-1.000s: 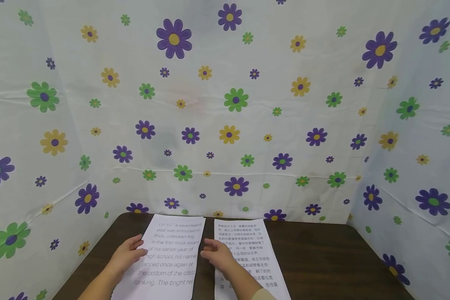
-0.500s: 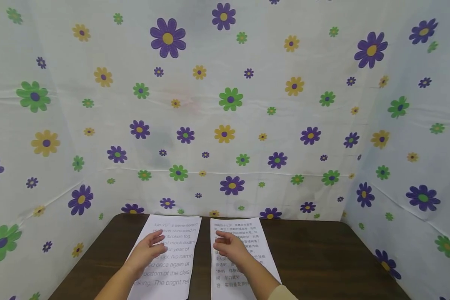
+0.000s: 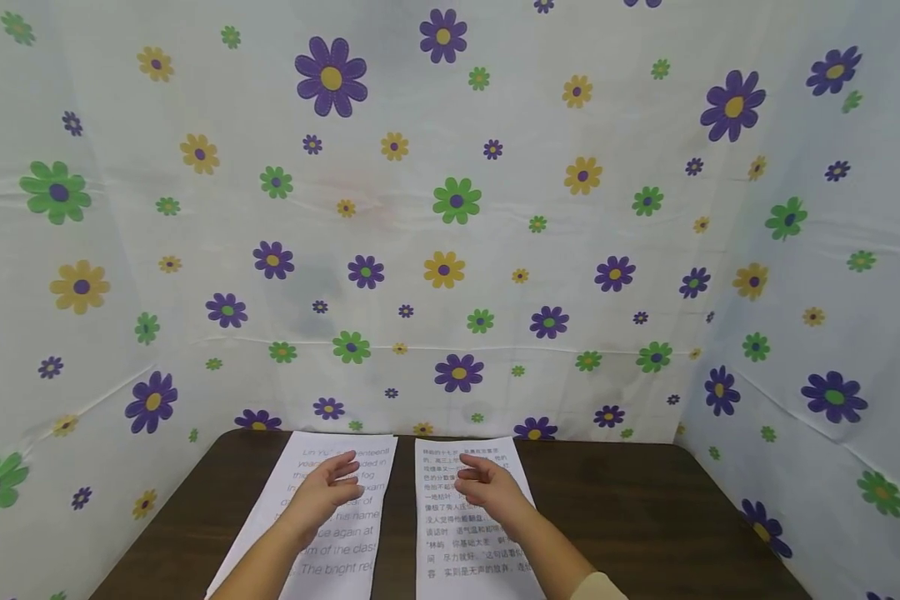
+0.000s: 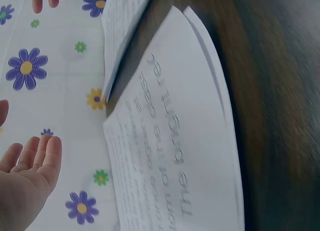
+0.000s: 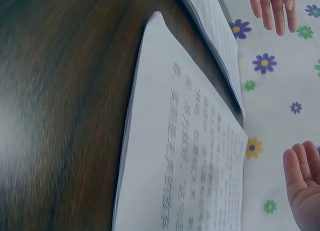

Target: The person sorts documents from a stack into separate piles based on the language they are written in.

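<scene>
Two stacks of printed sheets lie side by side in the head view. English text in large letters covers the left stack (image 3: pixel 337 550); the right stack (image 3: pixel 450 533) carries smaller Chinese characters. Over the English sheets hovers my left hand (image 3: pixel 318 497), its fingers relaxed and thumb apart. My right hand (image 3: pixel 495 492) is held in the same loose way above the Chinese sheets. Neither hand holds anything. In the left wrist view the near edge of the English stack (image 4: pixel 200 116) shows more than one layer. The right wrist view shows the Chinese stack (image 5: pixel 150 141) lifting slightly at one corner.
Both stacks rest on a dark wood-grain table (image 3: pixel 630 517), with a narrow strip of tabletop between them. A white curtain (image 3: pixel 420 100) printed with purple, green and yellow flowers encloses the table at the back and both sides.
My left hand has moved from the English stack's left edge to over its text. My right hand has shifted from the gap to over the Chinese stack. The head view has turned slightly right.
</scene>
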The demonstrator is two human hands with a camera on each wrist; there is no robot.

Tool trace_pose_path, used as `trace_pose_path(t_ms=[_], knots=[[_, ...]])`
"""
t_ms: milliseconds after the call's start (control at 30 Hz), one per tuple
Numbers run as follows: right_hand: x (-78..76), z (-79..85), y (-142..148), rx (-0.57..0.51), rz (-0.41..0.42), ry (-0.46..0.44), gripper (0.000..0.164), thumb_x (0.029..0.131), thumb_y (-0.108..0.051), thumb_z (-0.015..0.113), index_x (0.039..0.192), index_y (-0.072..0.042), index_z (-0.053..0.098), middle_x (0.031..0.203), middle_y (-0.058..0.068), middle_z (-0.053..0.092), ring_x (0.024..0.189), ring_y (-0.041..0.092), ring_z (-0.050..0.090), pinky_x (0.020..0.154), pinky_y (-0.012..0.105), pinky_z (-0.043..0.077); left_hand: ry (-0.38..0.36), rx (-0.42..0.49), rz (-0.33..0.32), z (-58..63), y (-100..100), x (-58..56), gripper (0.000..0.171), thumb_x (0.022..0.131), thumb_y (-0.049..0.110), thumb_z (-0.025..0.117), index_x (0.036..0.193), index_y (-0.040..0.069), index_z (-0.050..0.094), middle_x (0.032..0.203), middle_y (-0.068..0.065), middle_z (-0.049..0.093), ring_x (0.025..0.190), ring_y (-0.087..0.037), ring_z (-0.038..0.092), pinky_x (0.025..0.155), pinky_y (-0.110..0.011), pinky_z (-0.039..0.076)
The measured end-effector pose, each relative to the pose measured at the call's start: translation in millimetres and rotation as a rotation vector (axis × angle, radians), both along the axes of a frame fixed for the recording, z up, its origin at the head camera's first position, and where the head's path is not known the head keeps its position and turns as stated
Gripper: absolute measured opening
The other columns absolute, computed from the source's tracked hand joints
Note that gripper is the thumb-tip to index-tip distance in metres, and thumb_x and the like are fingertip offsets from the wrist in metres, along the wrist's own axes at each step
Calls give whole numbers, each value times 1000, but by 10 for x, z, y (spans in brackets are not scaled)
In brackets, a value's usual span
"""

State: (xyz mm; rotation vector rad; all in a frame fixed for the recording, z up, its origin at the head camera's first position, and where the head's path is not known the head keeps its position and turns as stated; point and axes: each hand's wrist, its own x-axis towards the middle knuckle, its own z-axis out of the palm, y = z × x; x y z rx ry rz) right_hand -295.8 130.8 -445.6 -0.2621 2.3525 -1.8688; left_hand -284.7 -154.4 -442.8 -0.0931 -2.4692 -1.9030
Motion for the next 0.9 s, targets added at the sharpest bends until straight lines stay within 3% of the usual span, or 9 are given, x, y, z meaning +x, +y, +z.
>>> trace_pose_path(t_ms=[567,900], knots=[[25,41,447,53,-136,38,59,91,-22,67,141,0,48,128,23,60,109,27,64,93,43,57,29,46,-84,47,377,-94,68,79,1,69,142,-6,43,138,-28,53,123,-42,56,102,-54,48],[25,-26,665,22,-197,38,58,90,-18,67,141,2,48,128,23,60,111,29,63,94,45,56,6,65,-171,0,538,-123,69,80,1,66,143,-8,39,141,-32,47,128,-47,49,104,-57,45]])
